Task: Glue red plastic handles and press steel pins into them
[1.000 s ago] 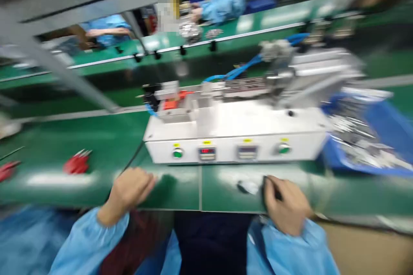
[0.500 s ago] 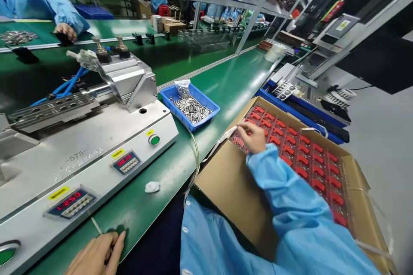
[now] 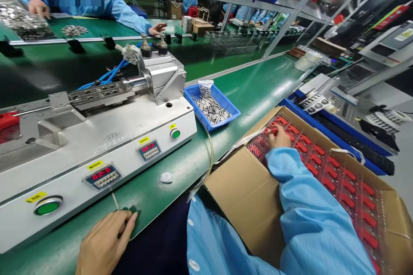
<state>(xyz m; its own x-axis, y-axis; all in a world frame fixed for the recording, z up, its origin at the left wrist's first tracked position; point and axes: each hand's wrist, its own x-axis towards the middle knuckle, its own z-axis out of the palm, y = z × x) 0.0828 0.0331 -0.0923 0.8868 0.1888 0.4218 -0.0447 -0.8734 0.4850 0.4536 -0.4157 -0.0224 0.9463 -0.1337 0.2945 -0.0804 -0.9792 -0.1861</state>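
Observation:
My right hand [image 3: 278, 138] is over the clear plastic tray in the cardboard box, fingers pinched on a red plastic part [image 3: 271, 129] at the tray's far-left end. Rows of similar red parts [image 3: 329, 184] fill the tray's pockets. The cardboard box [image 3: 240, 193] stands against the bench edge, one flap towards me. My left hand [image 3: 105, 240] rests on the green bench, fingers curled and thumb against them. Whatever those fingers hold, if anything, is hidden. A thin pale strip [image 3: 115, 200] lies just beyond its fingertips.
A metal press fixture [image 3: 129, 137] with green buttons and red displays stands at left. Behind the box flap, a blue bin [image 3: 235, 105] holds small metal pins. A white cap-like piece [image 3: 167, 177] lies on the bench. Across the line sits a co-worker in a blue sleeve [image 3: 129, 17].
My right hand has moved from the tray's near edge onto a red part and grips it. My view has turned left, showing more of the fixture and the co-worker. My left hand stays on the bench.

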